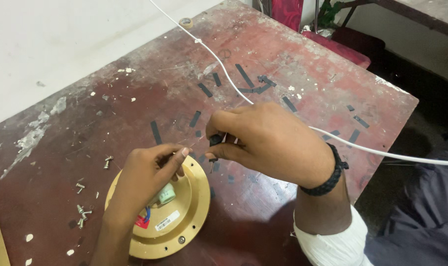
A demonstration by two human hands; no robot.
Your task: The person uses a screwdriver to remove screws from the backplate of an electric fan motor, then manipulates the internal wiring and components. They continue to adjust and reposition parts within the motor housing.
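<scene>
A round gold-coloured fitting (179,224) lay flat on the worn red table (283,64) just in front of you, its pale green connector (167,193) and short red and blue leads (145,216) showing at the centre. Your left hand (147,175) hovered over it, its grip closed on what looked like a thin wire end, too fine to make out clearly. Your right hand (268,140), close beside, had its grip pinched around a small black-handled tool (215,140), probably a little screwdriver, its tip pointing down toward the fitting's rim. A white cable (224,74) ran across the table and passed behind that hand. The risks sat close together: the fine strand could have slipped from your fingertips, and the tool's tip, so near your left fingers, could have jabbed them if it skidded. The loose screws (83,212) scattered to the left of the fitting could have rolled off or been swept away by your forearm. A tug on the white cable might also have knocked your right hand off its aim.
</scene>
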